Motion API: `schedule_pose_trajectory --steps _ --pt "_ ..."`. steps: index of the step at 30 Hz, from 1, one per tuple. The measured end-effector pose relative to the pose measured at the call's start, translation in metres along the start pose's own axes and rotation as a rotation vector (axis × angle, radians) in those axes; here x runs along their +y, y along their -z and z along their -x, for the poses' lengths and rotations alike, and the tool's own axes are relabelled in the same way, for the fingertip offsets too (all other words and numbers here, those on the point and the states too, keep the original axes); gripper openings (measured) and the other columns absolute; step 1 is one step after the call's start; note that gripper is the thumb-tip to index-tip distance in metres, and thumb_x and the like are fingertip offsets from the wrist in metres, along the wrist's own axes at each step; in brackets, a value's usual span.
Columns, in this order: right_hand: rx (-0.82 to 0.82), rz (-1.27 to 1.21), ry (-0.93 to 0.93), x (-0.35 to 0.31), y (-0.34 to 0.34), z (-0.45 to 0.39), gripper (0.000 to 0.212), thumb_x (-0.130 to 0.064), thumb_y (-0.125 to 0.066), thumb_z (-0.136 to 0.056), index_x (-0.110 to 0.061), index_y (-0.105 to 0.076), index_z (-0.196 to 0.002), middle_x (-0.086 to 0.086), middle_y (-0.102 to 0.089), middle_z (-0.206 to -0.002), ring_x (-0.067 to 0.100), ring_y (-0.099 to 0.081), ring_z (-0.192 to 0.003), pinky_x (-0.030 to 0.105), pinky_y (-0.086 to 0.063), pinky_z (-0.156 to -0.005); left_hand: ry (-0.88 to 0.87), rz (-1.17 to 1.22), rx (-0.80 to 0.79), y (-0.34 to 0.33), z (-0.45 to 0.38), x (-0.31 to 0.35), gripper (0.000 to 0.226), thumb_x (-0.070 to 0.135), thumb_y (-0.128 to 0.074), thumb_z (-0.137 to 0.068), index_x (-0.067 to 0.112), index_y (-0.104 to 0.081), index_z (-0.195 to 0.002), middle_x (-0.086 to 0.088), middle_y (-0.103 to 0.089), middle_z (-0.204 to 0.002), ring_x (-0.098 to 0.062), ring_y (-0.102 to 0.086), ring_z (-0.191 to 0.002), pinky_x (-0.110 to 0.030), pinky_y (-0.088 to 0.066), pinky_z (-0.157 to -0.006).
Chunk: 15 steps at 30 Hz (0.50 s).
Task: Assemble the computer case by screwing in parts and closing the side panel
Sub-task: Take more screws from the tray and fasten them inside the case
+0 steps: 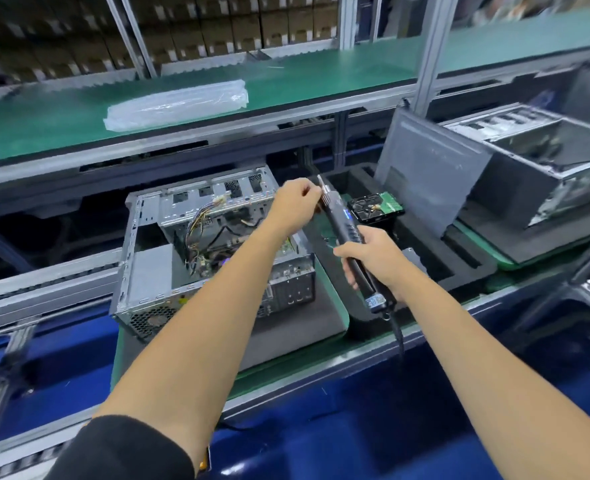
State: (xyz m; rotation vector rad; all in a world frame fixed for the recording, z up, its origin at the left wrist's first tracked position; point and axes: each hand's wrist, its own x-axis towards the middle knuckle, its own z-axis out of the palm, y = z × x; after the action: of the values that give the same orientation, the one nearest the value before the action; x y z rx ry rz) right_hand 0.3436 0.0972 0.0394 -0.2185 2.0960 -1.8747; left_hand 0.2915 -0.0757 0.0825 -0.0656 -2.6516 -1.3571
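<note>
text: none legible | electric screwdriver (352, 247) label: blurred | cardboard boxes (217, 32) labels: blurred

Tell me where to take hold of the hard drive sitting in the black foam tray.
Grip the hard drive by its two long side edges, coming straight down from above. It lies flat, face up, in the foam tray, so only its top and upper edges show.

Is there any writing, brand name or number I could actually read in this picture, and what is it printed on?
No text can be read.
Sticker on the electric screwdriver: print too small.
Blue mark higher on its body: blurred.
Labels on the cardboard boxes: blurred.
Hard drive: no legible marking.
</note>
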Motion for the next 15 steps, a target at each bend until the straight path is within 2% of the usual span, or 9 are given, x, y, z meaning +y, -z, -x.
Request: schedule_pose_trajectory --steps 2,6,9,13,15 --pt "0.046 0.023 -0.026 0.015 0.031 -0.015 0.016 -0.01 -0.066 -0.085 -0.009 -0.051 -0.09 0.008 -0.057 -0.055 0.024 -0.053 -0.043 0.031 -0.046 -0.045 -0.023 -0.052 -0.047 -0.028 -0.02 0.006 0.023 0.017 -0.05 -0.091 0.015 -0.057 -0.07 0.001 -0.059 -0.066 -0.013 -0.052 -0.058 -0.024 -0.04 -0.055" --pt "0.112 0.07 -0.116 0.05 0.096 -0.048 0.014 -0.006 -0.066 -0.082 -0.013 -0.054 -0.084 0.006 -0.057 -0.055 0.024 -0.053 -0.044 0.034 -0.048 -0.048 0.004 -0.191 -0.158 -0.088 -0.058 0.004 0.015 0.011 -0.052 -0.087 0.007 -0.064 -0.08 -0.004 -0.063 -0.081 -0.019 -0.055 -0.074 -0.026 -0.041 -0.065" --pt "0.121 0.047 -0.192 0.072 0.133 -0.074 0.015 -0.003 -0.063 -0.083 -0.013 -0.051 -0.082 0.006 -0.056 -0.055 0.023 -0.051 -0.042 0.031 -0.045 -0.045 0.127 -0.279 -0.25 -0.139 -0.078 -0.013 0.014 0.005 -0.053 -0.085 0.002 -0.067 -0.084 -0.006 -0.065 -0.087 -0.019 -0.056 -0.078 -0.027 -0.043 -0.068" --pt "0.079 0.034 -0.258 0.097 0.158 -0.106 0.015 -0.004 -0.063 -0.082 -0.011 -0.05 -0.081 0.009 -0.056 -0.056 0.025 -0.051 -0.043 0.031 -0.045 -0.045 0.324 -0.448 -0.395 -0.203 -0.084 -0.057 0.016 -0.002 -0.053 -0.082 0.007 -0.061 -0.071 -0.011 -0.065 -0.083 -0.028 -0.062 -0.079 -0.034 -0.049 -0.063" --pt "0.041 0.038 -0.283 0.11 0.16 -0.119 0.014 -0.006 -0.063 -0.082 -0.011 -0.05 -0.084 0.009 -0.057 -0.059 0.025 -0.053 -0.048 0.033 -0.048 -0.05 0.413 -0.494 -0.428 -0.23 -0.079 -0.078 0.011 -0.003 -0.053 -0.082 -0.001 -0.064 -0.081 -0.018 -0.066 -0.086 -0.033 -0.065 -0.083 -0.036 -0.053 -0.066"
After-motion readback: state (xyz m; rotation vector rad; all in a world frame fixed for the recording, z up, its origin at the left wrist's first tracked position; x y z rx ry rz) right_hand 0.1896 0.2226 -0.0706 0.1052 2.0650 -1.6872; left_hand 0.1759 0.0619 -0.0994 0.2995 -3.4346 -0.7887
